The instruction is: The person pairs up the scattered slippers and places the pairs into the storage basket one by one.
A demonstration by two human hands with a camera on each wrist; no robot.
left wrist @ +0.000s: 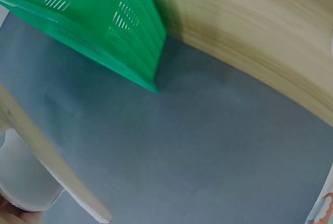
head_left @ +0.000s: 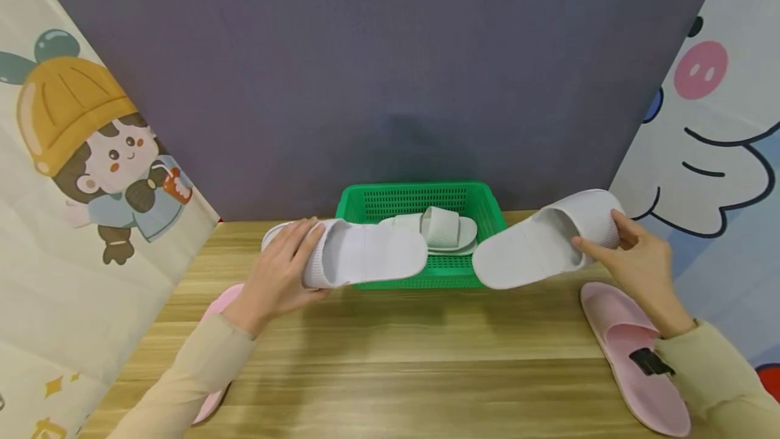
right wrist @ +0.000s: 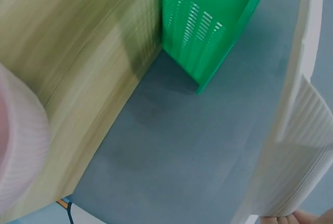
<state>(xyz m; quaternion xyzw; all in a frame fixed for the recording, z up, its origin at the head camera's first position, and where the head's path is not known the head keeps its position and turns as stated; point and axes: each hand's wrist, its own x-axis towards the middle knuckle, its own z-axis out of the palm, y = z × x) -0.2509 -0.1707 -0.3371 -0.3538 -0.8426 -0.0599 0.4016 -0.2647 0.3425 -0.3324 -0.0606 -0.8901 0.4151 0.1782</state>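
My left hand grips a white slipper by its ribbed strap end, its heel pointing right toward the basket. On the other side, my right hand pinches a second white slipper at the strap, with the heel pointing left. Both slippers are held up in front of a green plastic basket. Inside the basket lie white slippers, partly hidden by the left slipper. In the left wrist view the held slipper shows at the lower left; in the right wrist view its mate shows at the right.
A pink slipper lies on the wooden table beneath my right forearm. Another pink slipper is mostly covered by my left arm. A dark grey panel rises behind the basket, with cartoon-printed sheets on both sides.
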